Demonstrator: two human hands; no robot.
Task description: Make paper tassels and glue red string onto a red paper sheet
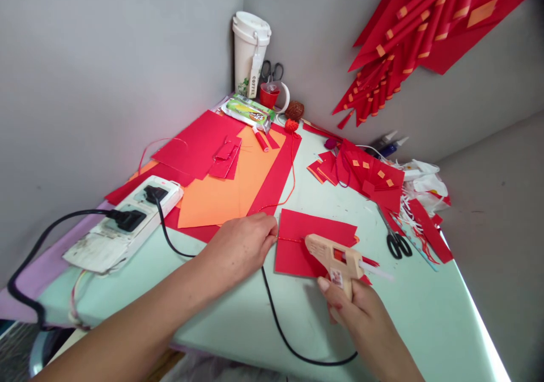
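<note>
My right hand [355, 308] is wrapped round the handle of a beige hot glue gun [325, 247]. The gun's tip points left, over a red paper piece [293, 263] that lies on the table. A clear glue stick [380, 270] sticks out of the gun's back. My left hand [250, 237] is closed at the paper's left edge, pinching a red yarn [291, 239] that runs across the paper to the gun's tip. This yarn also trails back to a small red yarn ball [291, 125]. The fingertips of my left hand are partly hidden.
A white power strip [164, 200] with black plugs sits at left; a black cord [276, 319] loops in front. Red and orange paper sheets [250, 172] lie behind my left hand. Scissors [398, 245] and red cut pieces lie at right. A white coffee cup [246, 47] stands in the corner.
</note>
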